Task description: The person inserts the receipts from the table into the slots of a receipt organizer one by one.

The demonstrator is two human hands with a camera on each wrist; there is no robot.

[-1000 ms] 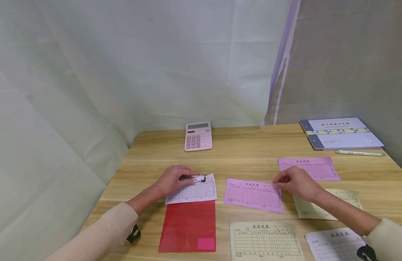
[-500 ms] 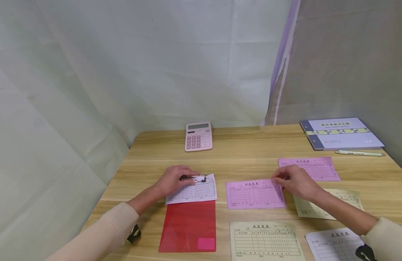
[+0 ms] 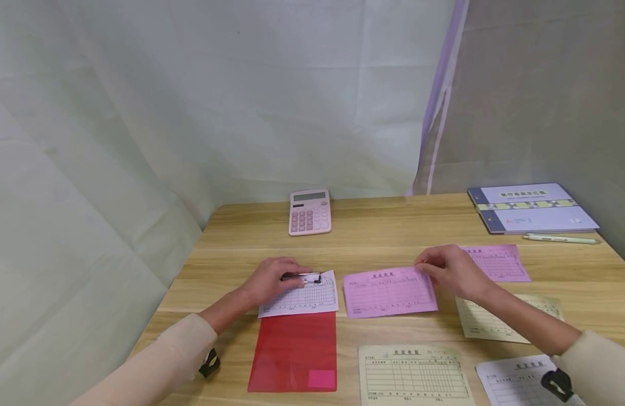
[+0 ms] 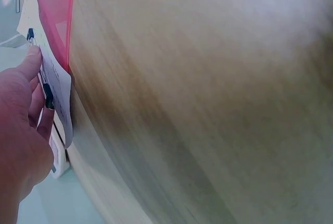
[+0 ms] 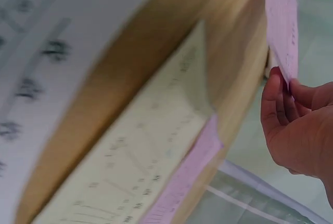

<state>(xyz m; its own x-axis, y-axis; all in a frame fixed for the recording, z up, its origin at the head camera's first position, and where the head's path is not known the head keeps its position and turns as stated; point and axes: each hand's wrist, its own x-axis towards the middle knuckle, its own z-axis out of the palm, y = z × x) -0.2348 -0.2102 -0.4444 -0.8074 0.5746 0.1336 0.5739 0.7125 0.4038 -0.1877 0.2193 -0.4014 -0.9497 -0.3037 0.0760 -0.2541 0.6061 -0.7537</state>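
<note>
Head view: the right hand (image 3: 456,273) pinches the nearest corner of a pink slip (image 3: 388,293) between both hands; the left hand (image 3: 271,279) grips the clip (image 3: 301,274). Slip probably light, limp, easily creased; best held edgewise.

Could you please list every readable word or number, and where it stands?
"收款收据", seemingly: title on the front pale yellow paper form.
"收款收据", seemingly: title on the pink paper form in the right hand.
"银行存款日记账", seemingly: cover of the lavender-and-blue notebook.
Too small or blurred: other print, including on the pink plastic calculator, pale green pen and clipped white paper form.
</note>
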